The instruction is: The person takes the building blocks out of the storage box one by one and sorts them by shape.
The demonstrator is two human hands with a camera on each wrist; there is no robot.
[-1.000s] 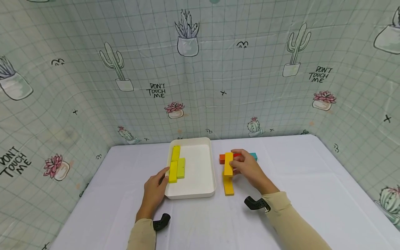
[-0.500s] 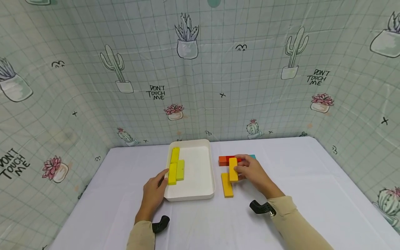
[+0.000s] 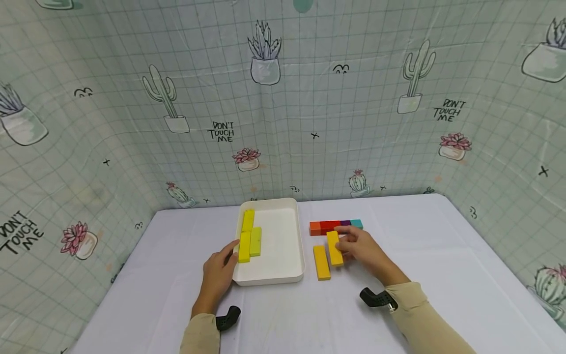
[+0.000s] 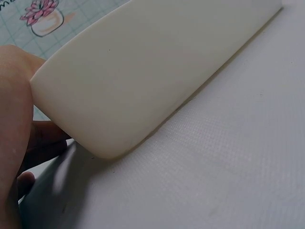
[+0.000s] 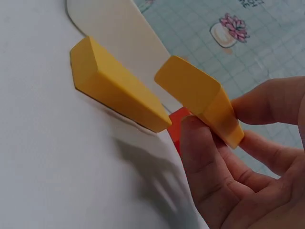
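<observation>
The person's right hand [image 3: 360, 250] pinches a long orange-yellow wooden block [image 3: 334, 248] between thumb and fingers, lifted just off the white-clothed table [image 3: 442, 275] near its middle. A second orange-yellow block [image 3: 321, 262] lies flat just beside it, toward the shallow white rectangular tray [image 3: 283, 275]. The left hand [image 3: 217, 275] rests against the tray's near left corner, fingers relaxed. A row of orange, red, purple and teal blocks [image 3: 336, 226] lies beyond, toward the table's far edge.

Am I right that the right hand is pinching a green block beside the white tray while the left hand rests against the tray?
Not quite: the block pinched by the right hand is orange-yellow, as the right wrist view shows. The left hand does rest against the white tray.
</observation>
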